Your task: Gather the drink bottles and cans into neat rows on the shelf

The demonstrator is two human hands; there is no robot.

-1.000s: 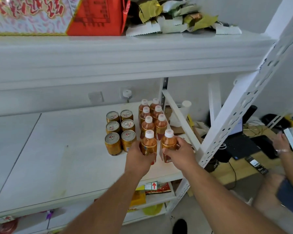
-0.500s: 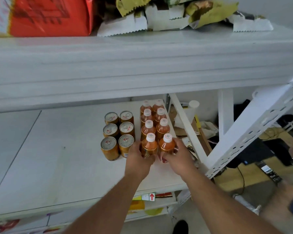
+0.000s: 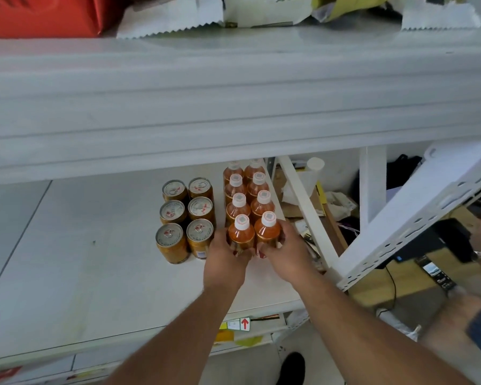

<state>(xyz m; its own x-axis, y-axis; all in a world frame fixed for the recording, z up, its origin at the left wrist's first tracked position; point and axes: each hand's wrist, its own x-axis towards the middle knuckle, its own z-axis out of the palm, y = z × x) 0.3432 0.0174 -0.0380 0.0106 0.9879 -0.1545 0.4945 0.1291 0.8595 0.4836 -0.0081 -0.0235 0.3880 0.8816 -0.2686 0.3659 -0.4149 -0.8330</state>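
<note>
Front orange bottles (image 3: 254, 233) pushed back flush, both hands gripping.

red up-arrow sign on white label (image 3: 244, 324) under shelf edge, no legible text

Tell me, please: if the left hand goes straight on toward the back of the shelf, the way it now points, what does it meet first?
The left hand already grips the front left bottle. Straight on, that bottle would probably meet the next bottle in its row; the gap between them is hard to judge.
</note>
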